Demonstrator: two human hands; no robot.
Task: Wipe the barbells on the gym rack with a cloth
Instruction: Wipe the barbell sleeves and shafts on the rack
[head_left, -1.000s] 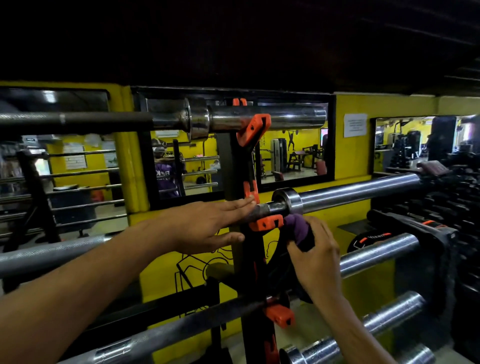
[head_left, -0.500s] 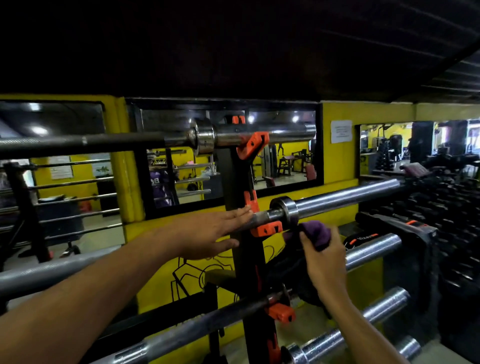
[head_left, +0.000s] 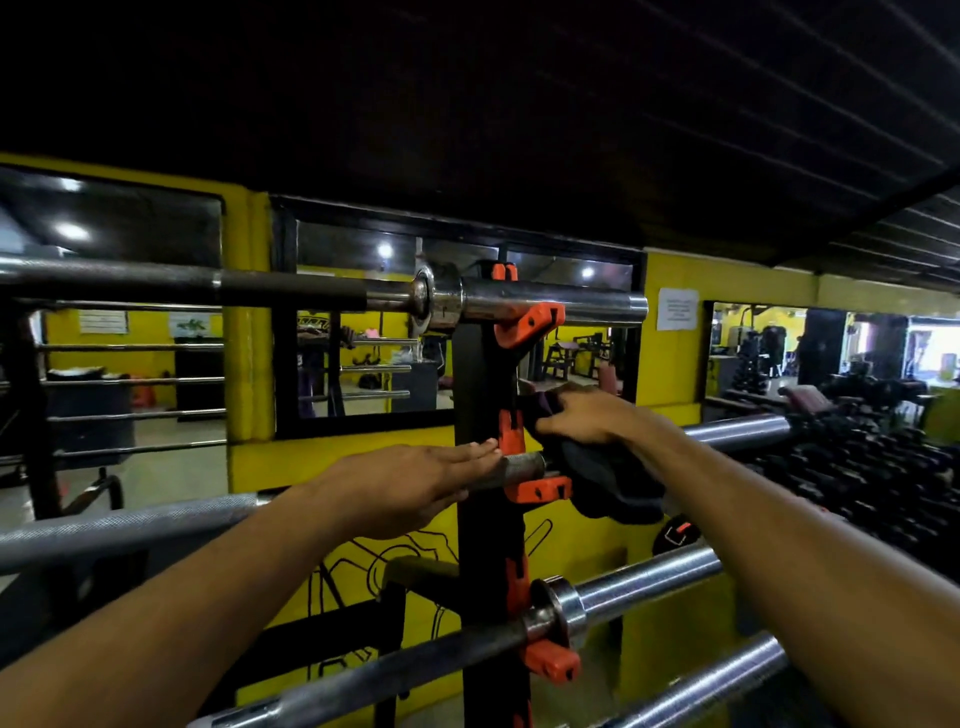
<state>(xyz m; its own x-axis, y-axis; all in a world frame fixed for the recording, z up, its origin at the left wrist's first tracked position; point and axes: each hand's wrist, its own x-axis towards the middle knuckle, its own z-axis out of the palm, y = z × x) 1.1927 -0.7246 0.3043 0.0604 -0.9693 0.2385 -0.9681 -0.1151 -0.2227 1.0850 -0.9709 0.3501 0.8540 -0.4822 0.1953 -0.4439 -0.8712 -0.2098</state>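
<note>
The head camera looks down two bare arms that reach toward a tall black metal post (head_left: 480, 395), the upright of the rack. Nearest, low and just right of the post, a long bar (head_left: 363, 680) with a rough dark grip slopes up to a shiny round collar, and its smooth silver sleeve (head_left: 644, 582) runs on to the right. Another shiny sleeve (head_left: 727, 680) lies below that one. Higher up, the left hand (head_left: 415, 475) lies flat on the middle barbell (head_left: 124, 525), a grey bar with a bumpy grip, just left of the post; its fingers are straight and close together, and the tips reach the orange plastic hook (head_left: 537, 489) on the post. Right of the post, the right hand (head_left: 584, 418) holds a soft, dark cloth (head_left: 602, 478) with curled fingers, pressed over the same bar where its collar should be; the cloth hangs down in loose folds. The bar's smooth silver sleeve (head_left: 737, 431) sticks out further right. Above the hands, the top barbell (head_left: 260, 291) crosses the post on another orange hook (head_left: 527, 325), with a dark shaft, fat round collar and shiny sleeve. Behind the post stands a yellow wall (head_left: 670, 364) with black-framed mirrors (head_left: 363, 332), and far right sit rows of dark dumbbells (head_left: 872, 467).
</note>
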